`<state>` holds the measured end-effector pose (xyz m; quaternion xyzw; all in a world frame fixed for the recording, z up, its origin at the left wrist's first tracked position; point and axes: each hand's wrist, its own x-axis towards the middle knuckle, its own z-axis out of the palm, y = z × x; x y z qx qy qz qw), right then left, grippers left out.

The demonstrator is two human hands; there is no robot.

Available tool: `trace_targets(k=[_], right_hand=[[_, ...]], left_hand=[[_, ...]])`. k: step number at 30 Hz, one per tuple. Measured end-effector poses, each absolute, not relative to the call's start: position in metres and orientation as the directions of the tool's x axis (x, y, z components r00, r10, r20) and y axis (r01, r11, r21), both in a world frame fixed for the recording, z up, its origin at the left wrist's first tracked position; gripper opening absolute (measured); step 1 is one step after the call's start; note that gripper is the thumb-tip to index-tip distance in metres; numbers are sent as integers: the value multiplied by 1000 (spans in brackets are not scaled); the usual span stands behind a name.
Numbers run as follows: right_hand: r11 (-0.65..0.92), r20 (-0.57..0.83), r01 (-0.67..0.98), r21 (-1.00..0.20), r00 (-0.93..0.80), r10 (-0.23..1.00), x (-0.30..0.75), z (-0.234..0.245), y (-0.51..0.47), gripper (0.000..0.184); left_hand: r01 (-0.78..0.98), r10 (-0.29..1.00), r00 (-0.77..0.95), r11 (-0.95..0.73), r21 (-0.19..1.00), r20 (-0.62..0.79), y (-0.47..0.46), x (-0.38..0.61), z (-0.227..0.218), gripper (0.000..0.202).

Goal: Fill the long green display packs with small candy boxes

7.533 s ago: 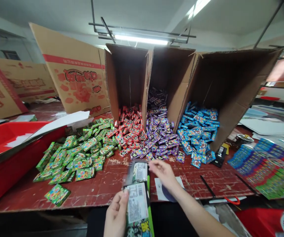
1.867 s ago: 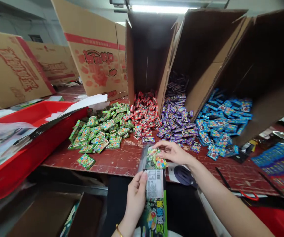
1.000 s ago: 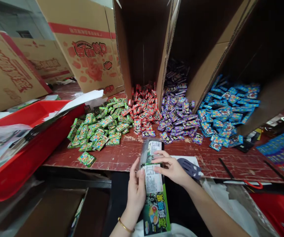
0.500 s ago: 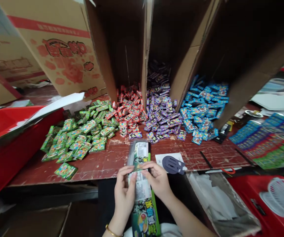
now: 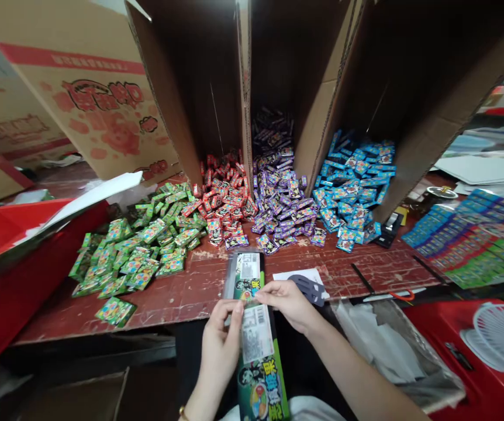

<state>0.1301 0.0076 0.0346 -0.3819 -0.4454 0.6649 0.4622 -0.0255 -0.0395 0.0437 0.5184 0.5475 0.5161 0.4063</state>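
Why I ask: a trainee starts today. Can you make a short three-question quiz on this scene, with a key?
1. Which small packs lie between the red packs and the blue packs? A) green B) purple C) yellow
2. True or false: the person's gold-coloured bracelet is on the right wrist.
3. Fill in: the left hand and right hand are both at green-and-black packaging bearing ____ labels.

Key: 1. B, the purple packs. 2. False: the gold-coloured bracelet is on the left wrist. 3. White.
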Motion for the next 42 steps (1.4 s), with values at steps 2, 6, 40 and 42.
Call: trace_targets(k=[2, 6, 40, 42], right_hand=[[-55, 18, -250, -967, -280, 960, 132, 34, 3, 19], [273, 283, -74, -959, -247, 927, 128, 32, -10, 10], [206, 234, 275, -939, 74, 969, 286, 25, 35, 43], [126, 125, 59, -990, -8, 992, 281, 39, 28, 36]], left_hand=[[192, 977, -111, -157, 969, 181, -45, -21, 40, 19], [274, 966, -159, -155, 949, 204, -48, -19, 29, 19], [659, 837, 547, -417, 626, -18, 87, 78, 73, 28], [575, 843, 535, -409, 708, 52, 77, 69, 92, 26]])
